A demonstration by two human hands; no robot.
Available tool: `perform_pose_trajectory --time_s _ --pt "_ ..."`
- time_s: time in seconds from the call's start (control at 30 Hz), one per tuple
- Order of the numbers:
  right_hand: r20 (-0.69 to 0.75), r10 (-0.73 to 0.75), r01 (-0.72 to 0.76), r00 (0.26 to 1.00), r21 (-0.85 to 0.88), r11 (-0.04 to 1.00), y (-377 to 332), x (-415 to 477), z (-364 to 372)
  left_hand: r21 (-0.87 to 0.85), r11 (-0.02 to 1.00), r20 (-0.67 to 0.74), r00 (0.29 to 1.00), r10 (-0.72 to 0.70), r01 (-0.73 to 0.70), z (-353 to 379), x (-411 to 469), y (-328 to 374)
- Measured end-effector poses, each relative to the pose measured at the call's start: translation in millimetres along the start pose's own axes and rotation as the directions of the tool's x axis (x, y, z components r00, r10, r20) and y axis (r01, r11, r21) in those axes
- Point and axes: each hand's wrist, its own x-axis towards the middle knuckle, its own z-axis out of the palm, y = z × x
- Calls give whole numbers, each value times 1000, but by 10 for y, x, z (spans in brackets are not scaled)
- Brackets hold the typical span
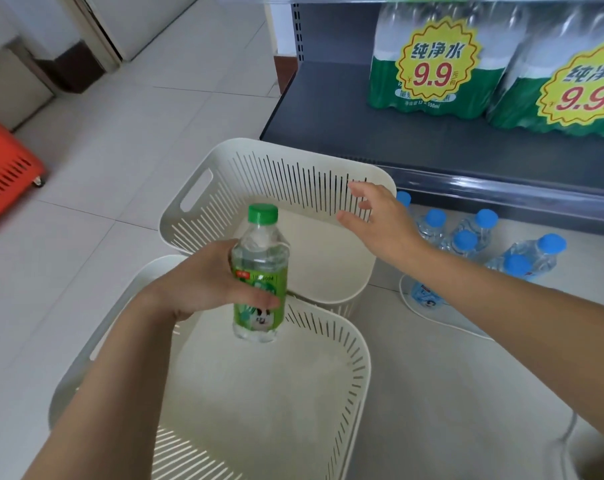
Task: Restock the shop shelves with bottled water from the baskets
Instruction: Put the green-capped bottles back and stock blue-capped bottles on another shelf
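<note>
Just above the near basket rim [360, 344], left hand [203, 282] fingers clamp the bottle [260, 252]; right hand [380, 223] fingers apart.

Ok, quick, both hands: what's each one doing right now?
Left hand: holding the green-capped bottle.
Right hand: open, fingers spread, holding nothing, over the far basket.

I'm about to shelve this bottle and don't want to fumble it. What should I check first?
1. Left hand grips the green-capped bottle round its label: ok.
2. Bottle upright, cap on: ok.
3. Right hand free to help: ok, open and holding nothing.
4. Bare room on the shelf left of the multipacks: ok.
5. More stock in the far basket or near basket: not ok, no bottles seen.
</note>
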Motion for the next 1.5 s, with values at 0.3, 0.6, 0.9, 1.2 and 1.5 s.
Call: perform_pose_trajectory --time_s 0.3,0.6,0.9,1.2,1.5 --pt "279 -30 -31 960 214 976 -139 -135 47 -366 927 -237 971 -2 -87 23 157 188" --pt "392 -147 1 908 349 937 -528 -77 44 -419 880 -300 949 98 -224 19 168 549" --pt "290 -168 48 942 378 924 -1008 91 -348 -268 927 -316 933 172 -262 -294 51 1126" --pt "243 -128 32 961 362 932 -1887 221 -1254 -263 928 -286 940 185 -263 -894 -314 2132" --pt "162 52 -117 985 418 901 -2762 145 -2521 -262 958 -268 962 47 -120 -1640 -1102 2998"
